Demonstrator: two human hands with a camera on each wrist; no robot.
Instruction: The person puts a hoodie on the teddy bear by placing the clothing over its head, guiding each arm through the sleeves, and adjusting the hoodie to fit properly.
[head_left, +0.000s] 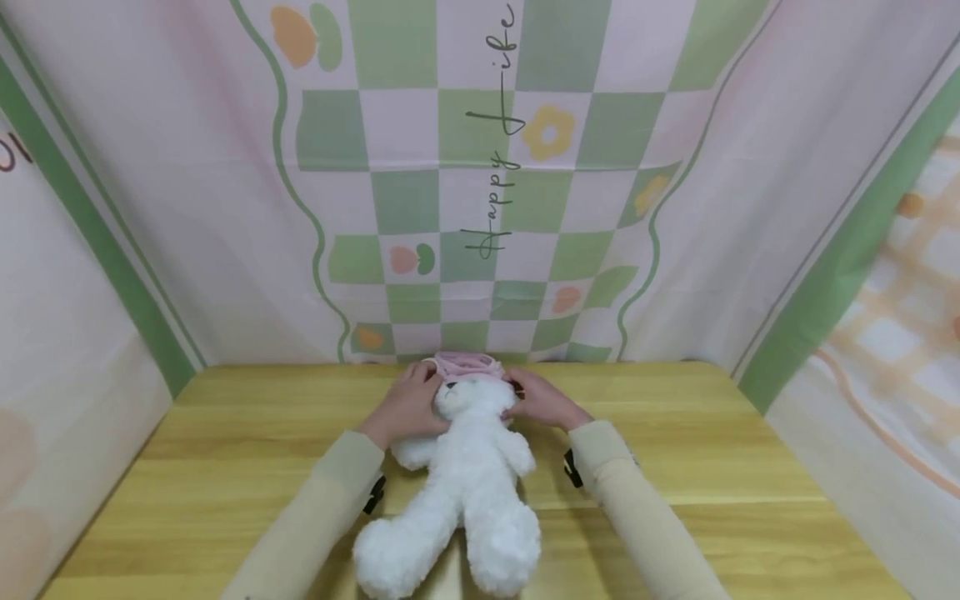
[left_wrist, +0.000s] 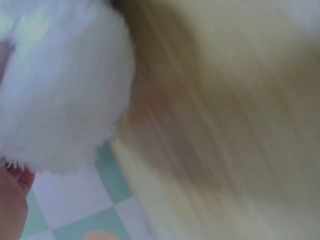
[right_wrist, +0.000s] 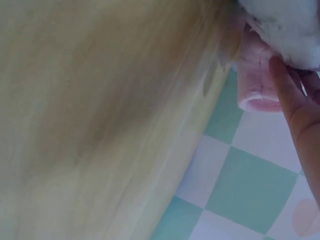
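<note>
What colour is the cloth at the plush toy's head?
The cloth is pink, showing best in the right wrist view.

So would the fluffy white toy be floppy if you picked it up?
Probably floppy: the fluffy white toy looks like soft plush. It likely won't roll, since its legs lie spread apart on the table.

A small cloth-lined booth: a checked cloth [head_left: 407, 200] lettered "Happy Life" hangs behind the wood-grain worktop [head_left: 720, 450], printed side drapes [head_left: 892, 333] flank it; which kind of building cannot be told.
</note>
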